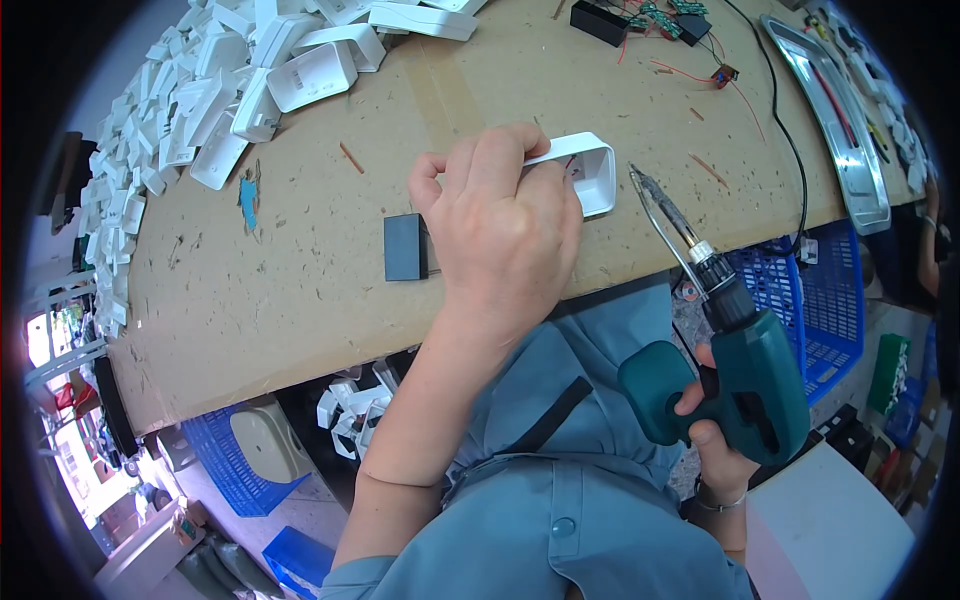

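Note:
My left hand (505, 215) is over the worktable, its fingers closed at the left end of a white plastic case (597, 180). Some fingers reach into the case, and what they touch inside is hidden. A black box (405, 248) lies beside that hand, with a thin wire showing at its right edge. In my right hand (715, 440) is a green soldering gun (765, 380), held at the table's front edge. Its metal tip and thin feed tube point up and left, a little right of the case and apart from it.
White plastic cases (312, 77) are heaped at the far left. Black boxes, green circuit boards (655, 18) and red wires lie at the back right, near a black cable (775, 90) and a metal tray (838, 130). Blue baskets (830, 310) stand below the table.

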A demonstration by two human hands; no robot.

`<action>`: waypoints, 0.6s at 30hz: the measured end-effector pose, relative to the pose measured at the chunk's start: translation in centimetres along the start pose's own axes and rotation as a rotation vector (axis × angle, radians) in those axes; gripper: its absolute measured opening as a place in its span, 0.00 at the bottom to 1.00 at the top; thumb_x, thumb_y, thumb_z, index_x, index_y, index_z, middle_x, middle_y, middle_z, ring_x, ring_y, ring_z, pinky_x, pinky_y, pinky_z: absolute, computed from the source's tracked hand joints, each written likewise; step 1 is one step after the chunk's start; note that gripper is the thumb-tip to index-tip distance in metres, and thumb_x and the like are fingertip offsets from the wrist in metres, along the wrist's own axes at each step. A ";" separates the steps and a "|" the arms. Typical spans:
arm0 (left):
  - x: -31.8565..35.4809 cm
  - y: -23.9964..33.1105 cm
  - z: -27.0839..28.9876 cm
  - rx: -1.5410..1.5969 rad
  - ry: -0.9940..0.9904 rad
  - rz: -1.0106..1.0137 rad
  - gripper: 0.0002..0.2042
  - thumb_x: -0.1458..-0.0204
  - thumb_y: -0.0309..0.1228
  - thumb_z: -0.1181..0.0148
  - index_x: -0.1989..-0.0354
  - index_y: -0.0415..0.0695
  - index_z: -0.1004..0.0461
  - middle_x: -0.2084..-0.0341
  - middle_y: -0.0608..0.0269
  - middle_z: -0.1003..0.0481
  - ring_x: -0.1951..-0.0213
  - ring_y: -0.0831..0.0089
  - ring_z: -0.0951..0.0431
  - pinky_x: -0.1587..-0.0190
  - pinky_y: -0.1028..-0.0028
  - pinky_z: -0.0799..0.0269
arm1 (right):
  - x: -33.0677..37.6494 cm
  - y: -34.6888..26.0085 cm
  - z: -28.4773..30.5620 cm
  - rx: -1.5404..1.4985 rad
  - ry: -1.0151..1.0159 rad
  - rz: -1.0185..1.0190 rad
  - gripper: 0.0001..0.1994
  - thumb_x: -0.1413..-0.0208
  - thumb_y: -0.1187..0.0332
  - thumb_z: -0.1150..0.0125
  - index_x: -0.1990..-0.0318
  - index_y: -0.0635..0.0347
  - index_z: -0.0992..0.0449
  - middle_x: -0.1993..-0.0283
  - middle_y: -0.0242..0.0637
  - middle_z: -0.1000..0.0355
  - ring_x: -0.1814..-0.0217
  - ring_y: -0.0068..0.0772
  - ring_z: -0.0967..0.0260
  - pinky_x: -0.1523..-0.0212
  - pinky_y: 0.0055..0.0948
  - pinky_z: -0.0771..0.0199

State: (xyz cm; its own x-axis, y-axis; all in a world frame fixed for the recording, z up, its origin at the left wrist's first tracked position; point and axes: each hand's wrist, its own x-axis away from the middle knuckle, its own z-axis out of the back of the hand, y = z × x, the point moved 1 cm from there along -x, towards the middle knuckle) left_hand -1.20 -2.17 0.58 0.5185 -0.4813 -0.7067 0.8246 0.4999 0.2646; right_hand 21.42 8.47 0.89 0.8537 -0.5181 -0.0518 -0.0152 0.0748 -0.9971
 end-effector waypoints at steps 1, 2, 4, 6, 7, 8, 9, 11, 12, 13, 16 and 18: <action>0.0 0.0 0.1 0.015 -0.014 0.002 0.03 0.66 0.23 0.41 0.81 0.41 0.29 0.70 0.65 0.32 0.69 0.69 0.32 0.62 0.65 0.46 | -0.2 0.0 0.1 -0.013 0.007 0.007 0.35 0.56 0.62 0.33 0.44 0.71 0.43 0.49 0.53 0.34 0.67 0.28 0.31 0.68 0.24 0.29; 0.1 -0.1 0.3 0.013 -0.013 0.002 0.03 0.66 0.23 0.41 0.81 0.41 0.29 0.70 0.65 0.32 0.69 0.69 0.32 0.62 0.65 0.46 | -0.3 0.0 0.1 -0.027 0.013 0.015 0.35 0.55 0.63 0.33 0.44 0.71 0.44 0.49 0.54 0.34 0.68 0.28 0.31 0.68 0.24 0.29; 0.3 -0.2 0.7 0.089 -0.033 -0.042 0.09 0.65 0.25 0.40 0.72 0.41 0.27 0.67 0.60 0.32 0.68 0.67 0.31 0.59 0.64 0.45 | -0.3 0.0 0.3 -0.040 0.034 0.018 0.35 0.55 0.63 0.33 0.44 0.72 0.44 0.49 0.54 0.34 0.68 0.28 0.31 0.68 0.24 0.29; 0.1 0.0 1.6 0.085 -0.041 -0.001 0.13 0.65 0.26 0.39 0.67 0.40 0.29 0.65 0.57 0.32 0.66 0.65 0.31 0.58 0.63 0.44 | -0.4 0.1 0.5 -0.050 0.056 0.021 0.35 0.55 0.63 0.33 0.44 0.72 0.44 0.49 0.55 0.34 0.69 0.28 0.31 0.69 0.24 0.29; 0.0 0.1 2.0 0.081 -0.049 0.041 0.16 0.65 0.27 0.39 0.63 0.40 0.30 0.64 0.54 0.32 0.64 0.63 0.30 0.57 0.63 0.43 | -0.5 0.1 0.5 -0.038 0.061 0.034 0.35 0.55 0.63 0.34 0.44 0.72 0.44 0.50 0.55 0.34 0.70 0.28 0.31 0.69 0.24 0.29; -0.1 0.0 2.3 0.078 -0.046 0.042 0.16 0.65 0.27 0.39 0.63 0.40 0.30 0.64 0.54 0.32 0.64 0.63 0.30 0.57 0.63 0.43 | -0.5 0.0 0.5 -0.026 0.065 0.048 0.35 0.55 0.63 0.34 0.44 0.72 0.44 0.50 0.55 0.34 0.70 0.28 0.31 0.69 0.24 0.29; -0.1 -0.2 2.3 0.129 -0.169 0.118 0.20 0.64 0.28 0.38 0.59 0.38 0.32 0.62 0.51 0.32 0.63 0.58 0.31 0.56 0.62 0.40 | -0.5 0.0 0.4 -0.025 0.059 0.051 0.35 0.55 0.63 0.34 0.44 0.72 0.44 0.50 0.55 0.34 0.70 0.28 0.31 0.69 0.24 0.29; 0.0 -0.7 2.5 0.165 -0.281 0.209 0.24 0.63 0.30 0.38 0.54 0.37 0.34 0.61 0.48 0.32 0.61 0.53 0.31 0.56 0.62 0.37 | -0.7 -0.1 0.1 -0.039 0.092 0.043 0.35 0.55 0.61 0.33 0.44 0.72 0.44 0.51 0.55 0.34 0.71 0.27 0.31 0.70 0.22 0.30; 0.0 -1.1 2.3 0.238 -0.343 0.265 0.23 0.62 0.31 0.38 0.55 0.37 0.34 0.61 0.47 0.32 0.60 0.53 0.31 0.55 0.63 0.36 | -0.7 -0.1 0.0 -0.040 0.073 0.046 0.35 0.55 0.61 0.33 0.44 0.72 0.44 0.51 0.55 0.34 0.71 0.27 0.31 0.70 0.22 0.30; 0.3 -1.6 2.2 0.303 -0.402 0.329 0.22 0.60 0.31 0.39 0.55 0.36 0.33 0.61 0.46 0.32 0.59 0.53 0.31 0.55 0.63 0.36 | -0.7 0.1 -0.1 -0.031 0.114 0.062 0.36 0.56 0.61 0.33 0.44 0.72 0.44 0.51 0.54 0.34 0.71 0.27 0.32 0.71 0.22 0.31; 0.0 -2.8 3.7 0.405 -0.319 0.409 0.22 0.57 0.31 0.40 0.53 0.37 0.34 0.60 0.47 0.31 0.55 0.59 0.30 0.54 0.65 0.35 | -0.8 -0.2 -0.3 -0.056 0.137 0.103 0.34 0.54 0.60 0.35 0.44 0.71 0.44 0.50 0.53 0.35 0.71 0.26 0.33 0.72 0.22 0.32; -0.5 -4.6 6.5 0.584 -0.347 0.664 0.21 0.57 0.31 0.40 0.53 0.36 0.33 0.61 0.51 0.29 0.54 0.67 0.30 0.54 0.67 0.34 | -1.0 -0.5 0.0 -0.063 0.095 0.183 0.32 0.52 0.62 0.37 0.44 0.71 0.44 0.49 0.54 0.36 0.70 0.26 0.34 0.71 0.22 0.33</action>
State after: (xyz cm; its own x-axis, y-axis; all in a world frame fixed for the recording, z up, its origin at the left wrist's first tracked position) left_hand -3.75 -8.90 4.02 0.8825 -0.4626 -0.0844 0.2715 0.3547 0.8947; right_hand 20.55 8.96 1.49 0.7809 -0.5791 -0.2341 -0.2002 0.1230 -0.9720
